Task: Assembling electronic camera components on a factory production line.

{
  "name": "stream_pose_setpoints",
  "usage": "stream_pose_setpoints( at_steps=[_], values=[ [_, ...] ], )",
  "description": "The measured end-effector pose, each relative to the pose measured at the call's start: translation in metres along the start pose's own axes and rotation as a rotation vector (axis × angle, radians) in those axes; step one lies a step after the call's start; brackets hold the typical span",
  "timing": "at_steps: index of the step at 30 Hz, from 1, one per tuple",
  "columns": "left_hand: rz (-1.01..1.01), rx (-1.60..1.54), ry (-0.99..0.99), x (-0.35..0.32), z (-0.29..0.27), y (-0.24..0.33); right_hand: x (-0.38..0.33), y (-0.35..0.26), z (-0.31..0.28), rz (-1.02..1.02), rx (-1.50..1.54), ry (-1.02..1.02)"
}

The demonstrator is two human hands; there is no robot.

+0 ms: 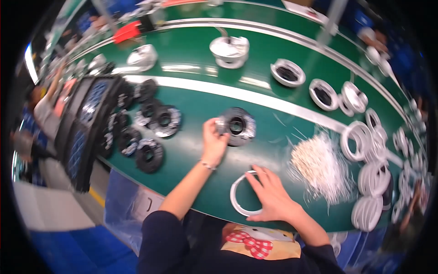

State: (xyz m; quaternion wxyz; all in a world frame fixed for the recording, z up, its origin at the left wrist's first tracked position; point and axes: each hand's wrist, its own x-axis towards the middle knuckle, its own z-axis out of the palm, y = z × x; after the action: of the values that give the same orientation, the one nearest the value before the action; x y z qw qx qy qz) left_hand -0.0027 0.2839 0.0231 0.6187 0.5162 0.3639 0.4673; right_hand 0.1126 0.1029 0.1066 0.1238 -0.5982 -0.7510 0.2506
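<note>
My left hand (213, 145) is closed on the left edge of a black round part (247, 120), which has a hole in its middle and silvery patches. The fingertips are slightly blurred against a small shiny piece at that edge. Nearer to me, a thin white ring (234, 197) is on the green table. My right hand (275, 196) reaches over its right side, thumb at the near rim and fingers at the far rim, gripping it. The palm hides the ring's right part.
Several black round parts (149, 155) lie at left beside dark stacked crates (78, 150). At right are a heap of thin pale strips (319, 164) and stacked white rings (367, 213). A conveyor (182, 45) beyond carries white lamp-like housings (229, 51). Other people work around the line.
</note>
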Motion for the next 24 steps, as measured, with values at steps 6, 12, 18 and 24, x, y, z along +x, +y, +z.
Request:
stream_pose_setpoints(
  at_steps=[6,12,18,24],
  values=[
    [-0.052,-0.089,-0.127,-0.007,0.014,0.0,-0.014,0.02,0.004,0.134,0.123,0.237],
    [0.075,-0.09,-0.319,-0.037,0.048,0.014,0.009,0.044,0.003,0.158,1.042,1.0],
    [-0.397,-0.426,-0.837,-0.054,0.043,0.033,0.016,0.039,0.011,0.252,0.567,0.863],
    [-0.762,-0.641,-0.54,-0.059,0.058,0.029,0.01,0.027,0.023,0.22,0.35,0.775]
  ],
)
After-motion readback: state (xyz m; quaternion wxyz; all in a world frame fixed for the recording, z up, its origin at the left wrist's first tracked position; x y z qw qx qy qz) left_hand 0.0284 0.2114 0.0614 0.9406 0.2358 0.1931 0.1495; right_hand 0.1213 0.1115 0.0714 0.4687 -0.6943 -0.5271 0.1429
